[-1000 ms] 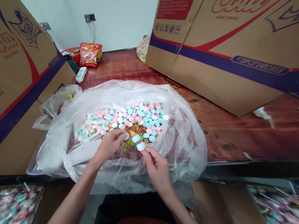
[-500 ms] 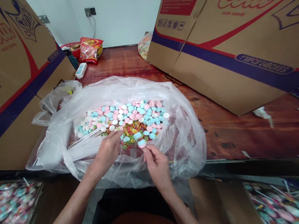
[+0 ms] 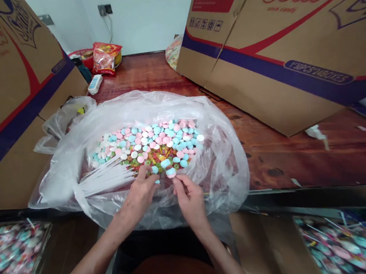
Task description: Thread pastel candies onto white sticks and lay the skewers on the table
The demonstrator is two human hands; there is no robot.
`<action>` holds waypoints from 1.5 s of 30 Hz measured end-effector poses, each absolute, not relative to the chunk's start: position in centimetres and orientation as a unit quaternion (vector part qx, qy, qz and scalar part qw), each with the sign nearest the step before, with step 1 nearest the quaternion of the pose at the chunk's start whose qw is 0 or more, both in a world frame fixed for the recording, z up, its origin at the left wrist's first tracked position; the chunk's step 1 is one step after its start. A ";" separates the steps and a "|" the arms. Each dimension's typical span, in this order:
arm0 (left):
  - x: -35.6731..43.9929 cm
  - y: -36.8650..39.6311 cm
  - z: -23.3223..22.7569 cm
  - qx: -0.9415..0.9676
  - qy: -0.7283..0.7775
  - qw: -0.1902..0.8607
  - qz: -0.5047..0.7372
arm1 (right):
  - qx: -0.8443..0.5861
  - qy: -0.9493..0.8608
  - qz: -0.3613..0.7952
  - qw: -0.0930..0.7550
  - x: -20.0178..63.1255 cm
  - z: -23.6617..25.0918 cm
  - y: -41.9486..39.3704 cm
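A big cardboard box stands on the wooden table. Left of that box lie a red snack bag and a small white object, perhaps a remote. Farther left leans another box. Near the first box's right corner lies a paper scrap.

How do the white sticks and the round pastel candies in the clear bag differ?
The thin white sticks are long and bundled at the left; the round pink, blue and white candies are small discs, heaped loose farther back. Left hand lies by the sticks; right hand pinches one candy. Both share the clear plastic bag.
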State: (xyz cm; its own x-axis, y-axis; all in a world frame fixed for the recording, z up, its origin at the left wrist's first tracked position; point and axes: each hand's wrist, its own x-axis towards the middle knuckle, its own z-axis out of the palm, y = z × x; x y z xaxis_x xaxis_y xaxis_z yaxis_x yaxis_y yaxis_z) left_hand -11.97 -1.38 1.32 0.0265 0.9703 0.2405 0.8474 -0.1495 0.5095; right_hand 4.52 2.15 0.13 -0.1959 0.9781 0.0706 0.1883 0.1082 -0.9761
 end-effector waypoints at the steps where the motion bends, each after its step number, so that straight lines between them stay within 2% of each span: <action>1: -12.0 -1.4 1.2 0.711 0.641 0.110 0.266 | -0.474 -0.614 0.470 0.421 4.5 0.1 2.2; 6: -12.5 -0.1 1.1 0.724 0.633 0.102 0.254 | -0.477 -0.615 0.466 0.421 4.4 0.1 2.1; 12: -13.7 2.8 1.4 0.687 0.625 0.143 0.342 | -0.478 -0.612 0.469 0.421 4.5 0.1 2.0; 19: -13.2 3.1 1.3 0.644 0.651 0.157 0.370 | -0.474 -0.608 0.476 0.422 4.4 0.4 2.2; 25: -13.0 2.6 0.9 0.480 0.639 0.354 0.487 | -0.466 -0.604 0.487 0.426 4.5 0.4 2.1; 28: -13.1 2.8 1.1 0.380 0.625 0.412 0.543 | -0.451 -0.608 0.499 0.422 4.7 0.4 2.0; 33: -13.2 3.0 0.9 0.337 0.607 0.380 0.612 | -0.433 -0.653 0.482 0.393 4.9 0.8 1.7; 38: -12.8 2.7 0.7 0.360 0.621 0.346 0.604 | -0.439 -0.684 0.442 0.380 4.6 1.2 1.6; 45: -12.8 1.9 1.6 0.386 0.620 0.359 0.581 | -0.448 -0.681 0.431 0.387 4.4 0.8 1.6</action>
State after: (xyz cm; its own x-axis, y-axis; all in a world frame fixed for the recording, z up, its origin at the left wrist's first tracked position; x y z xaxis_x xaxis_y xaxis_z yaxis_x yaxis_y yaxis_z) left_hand -12.81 1.86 1.55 -0.4446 0.8957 0.0031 0.0618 0.0272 0.9977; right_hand 4.39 1.59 0.84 -0.2995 0.9435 0.1421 0.2769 0.2284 -0.9333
